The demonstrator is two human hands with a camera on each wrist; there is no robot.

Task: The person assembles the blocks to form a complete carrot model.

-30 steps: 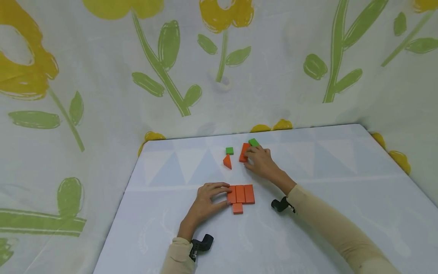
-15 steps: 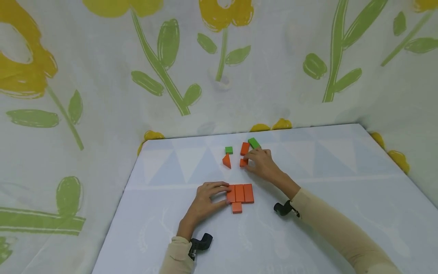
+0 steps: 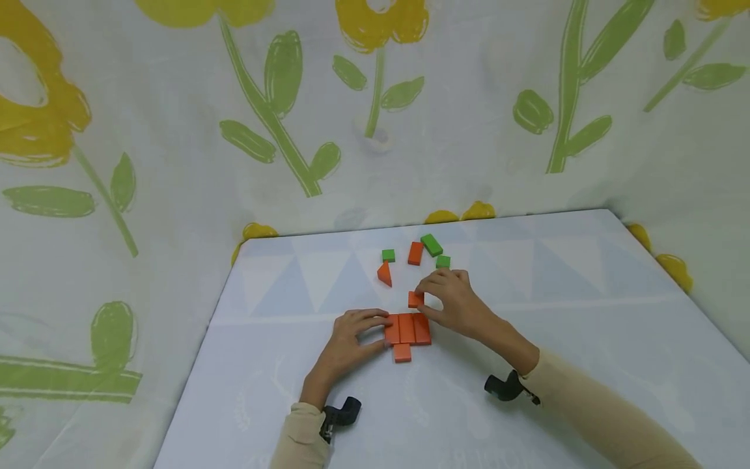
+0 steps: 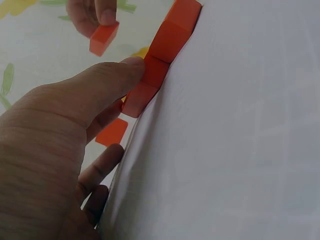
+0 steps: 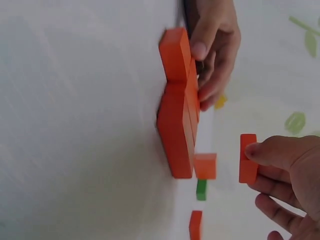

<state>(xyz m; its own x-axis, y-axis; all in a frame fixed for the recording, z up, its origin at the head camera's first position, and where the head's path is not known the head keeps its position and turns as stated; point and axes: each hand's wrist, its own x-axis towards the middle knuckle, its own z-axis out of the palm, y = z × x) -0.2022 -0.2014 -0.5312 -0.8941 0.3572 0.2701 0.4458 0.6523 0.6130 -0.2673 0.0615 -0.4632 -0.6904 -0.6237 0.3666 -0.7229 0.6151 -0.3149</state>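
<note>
Three orange rectangular blocks (image 3: 407, 329) lie side by side on the table, with a small orange square block (image 3: 402, 353) against their near side. My left hand (image 3: 353, 339) holds the leftmost of the three, thumb at its near end and fingers at its far end; the left wrist view shows the thumb (image 4: 112, 80) against the orange. My right hand (image 3: 454, 301) pinches another small orange block (image 5: 248, 158) between thumb and fingers, just beyond the row. In the right wrist view that block is apart from the row.
Farther back on the table (image 3: 527, 391) lie a green square block (image 3: 388, 255), an orange triangular block (image 3: 384, 274), an orange rectangular block (image 3: 415, 253), a green rectangular block (image 3: 431, 245) and another green block (image 3: 443, 262). A flower-printed cloth (image 3: 469, 130) hangs behind.
My right hand has drawn the small orange block away from the back blocks and toward the row, uncovering a green block. The left hand stays at the row.
</note>
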